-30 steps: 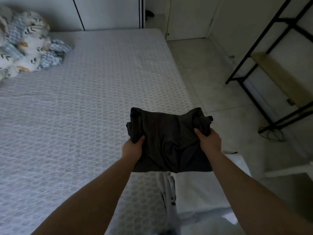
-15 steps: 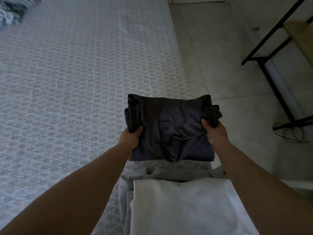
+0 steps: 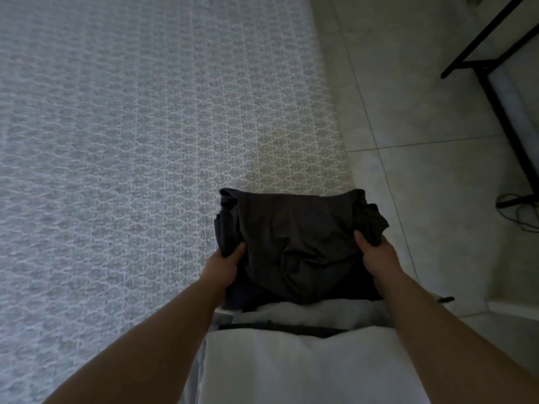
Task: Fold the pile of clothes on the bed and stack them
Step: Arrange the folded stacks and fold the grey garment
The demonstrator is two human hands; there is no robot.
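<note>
Folded dark garment (image 3: 297,246) at lower centre of frame, over bed (image 3: 131,141) edge. Left hand (image 3: 223,268) gripped its left side; right hand (image 3: 377,258) gripped its right side. Light clothes (image 3: 306,365) below.

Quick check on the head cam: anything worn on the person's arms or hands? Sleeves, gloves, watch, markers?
Nothing worn that the frame shows. Both forearms are bare from the bottom edge of the picture up to the wrists: no sleeves, no cuffs. The left hand and right hand have no gloves, and no watch, band, ring or tracking marker is visible. The light is dim, so a thin ring could go unseen. The fingers are mostly hidden.
</note>
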